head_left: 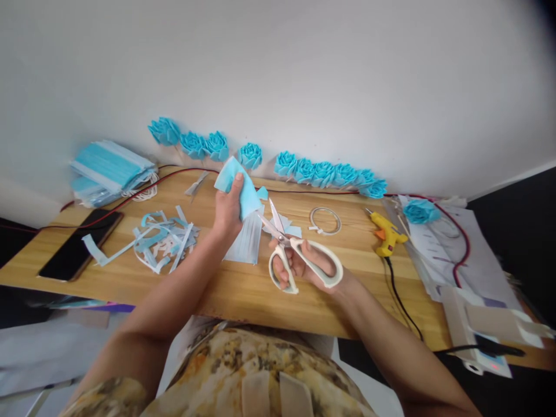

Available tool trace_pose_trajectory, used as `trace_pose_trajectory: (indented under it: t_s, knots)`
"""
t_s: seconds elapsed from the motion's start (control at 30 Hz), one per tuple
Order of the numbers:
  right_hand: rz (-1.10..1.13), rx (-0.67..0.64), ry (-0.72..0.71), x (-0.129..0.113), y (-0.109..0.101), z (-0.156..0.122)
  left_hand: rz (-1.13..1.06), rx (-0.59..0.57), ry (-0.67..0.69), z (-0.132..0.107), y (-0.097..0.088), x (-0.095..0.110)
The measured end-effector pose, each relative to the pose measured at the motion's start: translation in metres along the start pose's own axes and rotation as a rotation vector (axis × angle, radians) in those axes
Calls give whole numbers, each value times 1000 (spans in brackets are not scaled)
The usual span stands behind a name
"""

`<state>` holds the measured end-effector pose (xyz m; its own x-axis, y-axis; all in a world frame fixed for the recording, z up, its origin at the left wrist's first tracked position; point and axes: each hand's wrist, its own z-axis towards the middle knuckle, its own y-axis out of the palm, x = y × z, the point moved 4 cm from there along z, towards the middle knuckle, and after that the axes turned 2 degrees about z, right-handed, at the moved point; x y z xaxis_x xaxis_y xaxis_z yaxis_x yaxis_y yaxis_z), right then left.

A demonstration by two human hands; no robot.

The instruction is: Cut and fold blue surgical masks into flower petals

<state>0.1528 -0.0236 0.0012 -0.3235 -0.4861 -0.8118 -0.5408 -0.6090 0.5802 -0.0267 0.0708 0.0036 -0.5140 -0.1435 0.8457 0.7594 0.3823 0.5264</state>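
My left hand (pixel 227 209) pinches a light blue piece of mask fabric (pixel 240 184) and holds it up above the wooden table (pixel 243 289). My right hand (pixel 304 265) grips white-handled scissors (pixel 299 255). Their blades are spread apart and point up towards the fabric's lower edge. More blue fabric pieces (pixel 245 243) lie on the table right under my hands.
A row of blue fabric roses (pixel 304 169) lines the wall. At the left lie a stack of blue masks (pixel 108 168), cut strips (pixel 160 238) and a dark phone (pixel 80 243). A wire ring (pixel 325 220), a yellow glue gun (pixel 386 233), cables and papers (pixel 452 243) are at the right.
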Motion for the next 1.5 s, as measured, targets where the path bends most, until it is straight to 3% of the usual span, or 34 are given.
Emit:
trace_pose_trajectory:
  t_s: [0.5, 0.73, 0.97, 1.5]
  knots:
    - [4, 43, -2, 5, -4, 12, 46, -83, 54, -5, 4, -8]
    - [-24, 68, 22, 5, -6, 8, 43, -12, 48, -4, 3, 2]
    - [-40, 69, 10, 6, -9, 13, 48, -66, 44, -7, 5, -4]
    - [57, 61, -150, 15, -17, 22, 87, -80, 8, -18, 11, -14]
